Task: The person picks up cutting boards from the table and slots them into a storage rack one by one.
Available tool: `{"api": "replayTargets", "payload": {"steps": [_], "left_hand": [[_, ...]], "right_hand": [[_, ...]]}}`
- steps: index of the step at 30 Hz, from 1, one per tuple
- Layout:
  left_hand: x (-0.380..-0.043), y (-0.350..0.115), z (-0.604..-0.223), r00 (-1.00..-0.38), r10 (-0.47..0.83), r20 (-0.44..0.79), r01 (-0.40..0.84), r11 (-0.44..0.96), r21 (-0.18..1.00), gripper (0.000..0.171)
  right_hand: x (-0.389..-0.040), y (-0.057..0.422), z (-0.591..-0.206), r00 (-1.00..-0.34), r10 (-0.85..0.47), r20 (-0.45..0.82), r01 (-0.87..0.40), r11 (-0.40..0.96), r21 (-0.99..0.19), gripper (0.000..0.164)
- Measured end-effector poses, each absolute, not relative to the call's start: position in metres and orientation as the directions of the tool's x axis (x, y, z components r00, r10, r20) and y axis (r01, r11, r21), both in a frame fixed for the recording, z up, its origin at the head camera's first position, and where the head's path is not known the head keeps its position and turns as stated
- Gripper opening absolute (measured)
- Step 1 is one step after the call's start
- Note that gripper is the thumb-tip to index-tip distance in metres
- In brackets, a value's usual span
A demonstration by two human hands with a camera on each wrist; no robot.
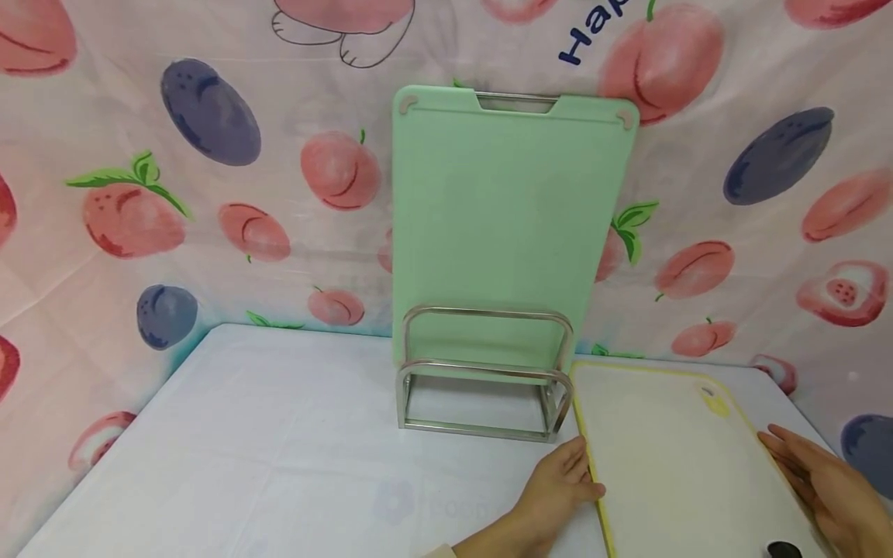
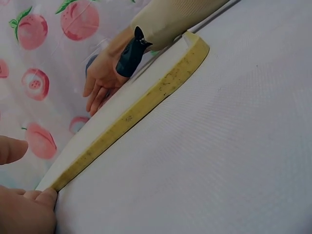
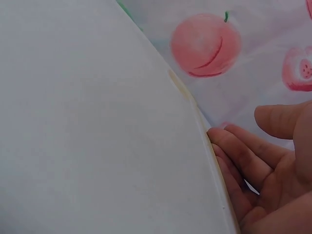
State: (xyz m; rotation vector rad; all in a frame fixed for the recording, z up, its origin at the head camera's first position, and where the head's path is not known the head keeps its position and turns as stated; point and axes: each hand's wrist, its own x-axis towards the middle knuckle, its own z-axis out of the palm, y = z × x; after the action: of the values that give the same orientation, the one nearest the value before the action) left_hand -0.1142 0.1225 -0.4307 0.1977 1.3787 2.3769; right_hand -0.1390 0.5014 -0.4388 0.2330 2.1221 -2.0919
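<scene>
A white cutting board [image 1: 670, 457] with a yellow rim lies flat on the table at the right of the head view. Its upper right corner has a small yellow-edged hole. My left hand [image 1: 558, 488] is at its left edge. In the left wrist view, those fingers [image 2: 46, 197] touch the yellow rim [image 2: 126, 118], the thumb raised apart. Along the opposite edge my right hand [image 1: 830, 484] has its fingers against the side. The right wrist view shows this hand's thumb [image 3: 278, 122] held away from the board.
A metal rack [image 1: 481, 370] stands left of the white board, near the table's back. Upright in it is a green cutting board [image 1: 502, 209] with a handle slot on top. Behind hangs a fruit-printed cloth [image 1: 279, 155]. A black object [image 1: 784, 549] overlaps the board's near right part.
</scene>
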Motion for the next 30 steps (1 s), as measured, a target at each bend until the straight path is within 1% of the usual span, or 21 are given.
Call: {"api": "replayTargets", "payload": {"steps": [2, 5, 6, 7, 15, 22, 23, 24, 26, 28, 29, 30], "left_hand": [[-0.115, 0.123, -0.431, -0.919, 0.391, -0.061, -0.249, -0.453, 0.856, 0.064], [-0.116, 0.123, -0.431, -0.921, 0.386, -0.053, -0.243, -0.463, 0.852, 0.065], [-0.116, 0.123, -0.431, -0.921, 0.385, -0.051, -0.242, -0.467, 0.851, 0.065], [-0.117, 0.123, -0.432, -0.921, 0.385, -0.05, -0.242, -0.469, 0.849, 0.065], [-0.118, 0.123, -0.434, -0.92, 0.389, -0.04, -0.244, -0.489, 0.837, 0.065], [-0.119, 0.125, -0.434, -0.92, 0.392, -0.032, -0.238, -0.491, 0.838, 0.065], [-0.119, 0.126, -0.434, -0.92, 0.391, -0.031, -0.237, -0.492, 0.838, 0.065], [-0.119, 0.126, -0.435, -0.92, 0.391, -0.03, -0.236, -0.491, 0.838, 0.065], [-0.119, 0.127, -0.436, -0.921, 0.389, -0.033, -0.237, -0.492, 0.838, 0.065], [-0.119, 0.129, -0.438, -0.927, 0.375, -0.031, -0.228, -0.493, 0.84, 0.064], [-0.119, 0.129, -0.439, -0.932, 0.361, -0.036, -0.224, -0.496, 0.839, 0.062], [-0.119, 0.13, -0.44, -0.937, 0.347, -0.04, -0.219, -0.494, 0.841, 0.06]], "right_hand": [[-0.14, 0.499, -0.439, -0.98, 0.018, -0.198, 0.198, 0.007, -0.98, 0.056], [-0.14, 0.498, -0.439, -0.987, 0.027, -0.16, 0.159, -0.045, -0.986, 0.03], [-0.14, 0.497, -0.439, -0.988, 0.029, -0.151, 0.149, -0.064, -0.987, 0.023], [-0.14, 0.497, -0.44, -0.989, 0.032, -0.147, 0.144, -0.077, -0.987, 0.02], [-0.143, 0.498, -0.444, -0.984, 0.078, -0.16, 0.153, -0.097, -0.983, 0.017], [-0.143, 0.499, -0.445, -0.988, 0.061, -0.144, 0.137, -0.109, -0.985, 0.018], [-0.143, 0.5, -0.445, -0.987, 0.057, -0.151, 0.145, -0.099, -0.984, 0.022], [-0.142, 0.501, -0.446, -0.986, 0.05, -0.158, 0.153, -0.086, -0.984, 0.028], [-0.141, 0.503, -0.447, -0.982, 0.05, -0.184, 0.182, -0.029, -0.983, 0.05], [-0.14, 0.506, -0.448, -0.975, 0.046, -0.216, 0.219, 0.058, -0.974, 0.068], [-0.139, 0.507, -0.448, -0.969, 0.037, -0.243, 0.246, 0.103, -0.964, 0.073], [-0.138, 0.508, -0.449, -0.964, 0.027, -0.264, 0.265, 0.134, -0.955, 0.075]]}}
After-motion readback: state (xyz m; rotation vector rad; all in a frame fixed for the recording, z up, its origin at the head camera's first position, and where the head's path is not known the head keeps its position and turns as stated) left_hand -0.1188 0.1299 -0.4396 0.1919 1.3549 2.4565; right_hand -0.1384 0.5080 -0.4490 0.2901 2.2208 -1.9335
